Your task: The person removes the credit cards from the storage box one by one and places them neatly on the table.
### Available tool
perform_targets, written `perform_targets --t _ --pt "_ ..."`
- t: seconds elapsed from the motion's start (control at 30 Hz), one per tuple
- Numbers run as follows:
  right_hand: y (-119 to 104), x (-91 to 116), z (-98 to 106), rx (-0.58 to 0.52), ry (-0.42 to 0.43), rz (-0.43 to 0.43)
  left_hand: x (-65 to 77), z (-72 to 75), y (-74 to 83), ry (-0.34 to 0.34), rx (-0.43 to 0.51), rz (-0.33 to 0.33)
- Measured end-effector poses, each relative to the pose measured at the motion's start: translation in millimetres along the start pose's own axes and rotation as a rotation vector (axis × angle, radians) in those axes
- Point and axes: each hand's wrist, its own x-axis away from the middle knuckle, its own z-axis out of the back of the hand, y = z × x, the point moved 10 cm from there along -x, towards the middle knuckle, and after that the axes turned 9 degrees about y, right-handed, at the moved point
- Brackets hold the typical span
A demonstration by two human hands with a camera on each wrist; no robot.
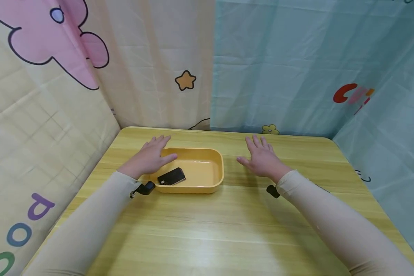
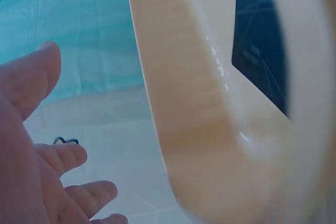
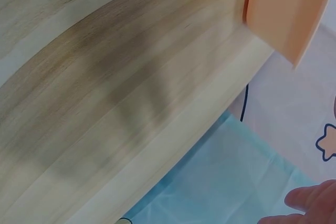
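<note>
A shallow yellow tray (image 1: 207,189) with rounded corners sits on the wooden table. In its left front corner lies a dark, flat rectangular card-like piece (image 1: 171,176), which the left wrist view shows as a dark card (image 2: 257,45) with thin light lines. My left hand (image 1: 151,156) hovers over the tray's left end, fingers spread, holding nothing. My right hand (image 1: 263,161) is held above the table to the right of the tray, fingers straight and apart, also holding nothing. Only a few fingertips of that hand (image 3: 310,203) appear in the right wrist view.
The wooden table (image 1: 200,230) ends at a patterned curtain (image 1: 158,76) behind, with more printed cloth on the left and a blue-green curtain (image 1: 279,69) at the right. A thin dark cord (image 1: 199,123) shows at the back edge.
</note>
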Motion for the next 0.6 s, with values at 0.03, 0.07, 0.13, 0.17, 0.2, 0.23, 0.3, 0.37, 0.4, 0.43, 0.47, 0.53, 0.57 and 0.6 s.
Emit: perform_targets --t 0.03,0.07,0.13,0.17,0.2,0.23,0.3,0.37,0.4,0.43,0.47,0.53,0.57,0.6 --pt "-1.0 -0.4 -0.6 -0.002 -0.003 0.002 0.4 -1.0 -4.8 -0.006 0.014 0.005" --pt "-1.9 -0.9 -1.2 -0.005 -0.006 0.004 0.7 -1.8 -9.6 -0.008 0.028 0.011" --pt "-3.3 -1.7 -1.7 -0.01 -0.009 0.008 1.7 -3.5 -18.3 -0.015 0.065 0.028" --pt "-3.8 -2.2 -2.1 -0.012 -0.01 0.011 2.5 -4.4 -22.4 -0.019 0.082 0.037" --pt "-4.4 -2.7 -2.3 -0.015 -0.012 0.013 3.3 -5.4 -26.1 -0.024 0.102 0.046" --pt "-4.6 -2.8 -2.7 -0.017 -0.013 0.014 4.6 -6.6 -29.4 -0.032 0.125 0.057" --pt "-5.0 -3.5 -3.6 -0.02 -0.013 0.019 6.6 -9.0 -35.8 -0.042 0.168 0.077" --pt "-5.7 -4.1 -4.1 -0.022 -0.012 0.025 7.3 -11.8 -41.6 -0.049 0.198 0.089" --pt "-6.2 -4.6 -4.3 -0.022 -0.01 0.029 7.3 -13.0 -43.8 -0.051 0.208 0.09" --pt "-6.8 -4.9 -4.5 -0.023 -0.01 0.032 7.5 -14.3 -46.3 -0.052 0.22 0.095" --pt "-7.6 -5.3 -4.7 -0.024 -0.01 0.035 7.1 -15.7 -48.8 -0.05 0.229 0.094" --pt "-9.4 -5.9 -4.9 -0.025 -0.009 0.043 6.4 -19.0 -53.9 -0.048 0.249 0.093" --pt "-10.6 -6.3 -4.9 -0.029 -0.008 0.047 6.3 -20.5 -56.1 -0.047 0.263 0.094" --pt "-11.8 -6.8 -5.1 -0.032 -0.007 0.052 6.2 -22.1 -58.1 -0.048 0.279 0.093"
